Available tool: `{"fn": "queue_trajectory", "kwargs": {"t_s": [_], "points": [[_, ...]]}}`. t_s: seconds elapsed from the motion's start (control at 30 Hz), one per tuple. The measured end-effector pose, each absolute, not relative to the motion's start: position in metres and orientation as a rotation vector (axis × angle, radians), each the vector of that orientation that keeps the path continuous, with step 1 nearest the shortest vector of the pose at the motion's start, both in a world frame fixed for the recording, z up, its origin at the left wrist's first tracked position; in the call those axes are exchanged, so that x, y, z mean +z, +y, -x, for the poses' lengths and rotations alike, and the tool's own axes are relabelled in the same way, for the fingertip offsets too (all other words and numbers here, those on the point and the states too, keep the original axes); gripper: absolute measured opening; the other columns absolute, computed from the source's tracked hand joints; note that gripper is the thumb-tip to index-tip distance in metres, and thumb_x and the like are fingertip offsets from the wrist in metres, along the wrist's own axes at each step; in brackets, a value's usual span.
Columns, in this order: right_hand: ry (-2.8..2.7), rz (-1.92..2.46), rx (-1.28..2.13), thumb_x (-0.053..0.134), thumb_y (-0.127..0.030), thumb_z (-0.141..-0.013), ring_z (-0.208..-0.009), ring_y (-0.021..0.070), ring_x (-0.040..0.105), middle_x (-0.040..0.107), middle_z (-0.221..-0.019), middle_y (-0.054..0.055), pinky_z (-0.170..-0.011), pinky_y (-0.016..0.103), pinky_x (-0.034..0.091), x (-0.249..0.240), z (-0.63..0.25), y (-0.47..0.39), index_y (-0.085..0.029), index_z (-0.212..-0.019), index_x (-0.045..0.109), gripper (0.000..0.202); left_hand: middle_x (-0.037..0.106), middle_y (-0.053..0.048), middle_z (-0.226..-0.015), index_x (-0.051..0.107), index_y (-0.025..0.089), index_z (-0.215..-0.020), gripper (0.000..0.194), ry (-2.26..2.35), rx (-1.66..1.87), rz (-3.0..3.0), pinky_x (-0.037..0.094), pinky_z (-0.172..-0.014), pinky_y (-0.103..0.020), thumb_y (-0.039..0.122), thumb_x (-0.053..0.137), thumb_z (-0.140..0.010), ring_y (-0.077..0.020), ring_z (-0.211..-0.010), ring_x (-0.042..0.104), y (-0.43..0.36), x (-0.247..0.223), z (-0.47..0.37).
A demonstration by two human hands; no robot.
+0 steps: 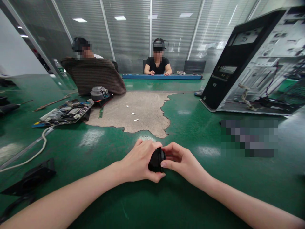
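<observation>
**Left hand (140, 160), small rounded glossy black object (156, 160), right hand (179, 159): all joined just on the near side of the ragged-edged tan patch (147, 108)**

Risks, left to right. Flat black plastic-looking part (35, 176) lies well off the patch, to its near left, close beside the left forearm (78, 190); an outward swing of that arm could knock it. Bent white cable (44, 140) trails away left of the patch; a wide sweep might snag it, perhaps jolting the grey, component-covered circuit board (66, 113) at the patch's left edge. At the hands, slipping seems the chief hazard: the object looks smooth, and uneven pressure or a twist could pop it loose, dropping it on the shiny green tabletop (107, 203) near the patch's near-right corner. Open-sided black-and-silver computer case (224, 63) stands right of the patch, well apart from the hands; little danger there, I judge.

Grip, left to right. Left hand wraps the object's left side, fingers over the far edge, thumb along the near one. Object sits in that pocket, its right rim exposed. Right hand pinches the rim, thumb nearer, fingers beyond. Both hands clamp it. Cannot tell whether its underside touches the tabletop.
</observation>
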State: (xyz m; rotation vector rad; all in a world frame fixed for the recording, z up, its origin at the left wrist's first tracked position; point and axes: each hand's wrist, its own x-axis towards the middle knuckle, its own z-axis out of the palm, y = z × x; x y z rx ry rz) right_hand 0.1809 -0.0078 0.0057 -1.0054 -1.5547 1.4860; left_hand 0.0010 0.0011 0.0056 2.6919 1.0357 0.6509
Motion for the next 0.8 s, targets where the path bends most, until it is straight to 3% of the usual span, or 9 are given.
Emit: {"fn": "queue_trajectory", "kwargs": {"t_s": [0.4,0.63,0.8], "points": [[-1.868,0.929,1.041,0.052,-0.026,-0.082,-0.083,0.0147,0.056,0.054,-0.091,0.003,-0.074,0.028,0.05,-0.0022,-0.1851,-0.0149,-0.021,-0.092,0.053,0.011,0.051,-0.003,-0.091,0.027,0.021,-0.108,0.062,1.047,0.626,-2.71,0.03,-0.073,-0.035,0.042,0.061,-0.061,-0.0218,-0.083,0.051,0.0,0.0059,-0.0014],[-1.784,0.979,1.225,0.049,-0.022,-0.083,-0.089,0.0159,0.056,0.054,-0.096,0.004,-0.077,0.032,0.049,-0.0019,-0.181,-0.0157,-0.021,-0.101,0.044,0.018,0.051,-0.004,-0.095,0.026,0.021,-0.11,0.064,1.053,0.627,-2.713,0.031,-0.075,-0.036,0.042,0.061,-0.061,-0.0225,-0.085,0.051,0.0001,0.0052,-0.0014],[-1.943,0.939,1.144,0.047,-0.02,-0.085,-0.089,0.0153,0.054,0.052,-0.098,0.005,-0.08,0.033,0.048,-0.0017,-0.1849,-0.0181,-0.021,-0.105,0.044,0.02,0.052,-0.005,-0.097,0.026,0.021,-0.11,0.062,1.055,0.631,-2.716,0.03,-0.076,-0.036,0.041,0.06,-0.062,-0.0226,-0.087,0.051,0.0006,0.004,-0.0014]]}}
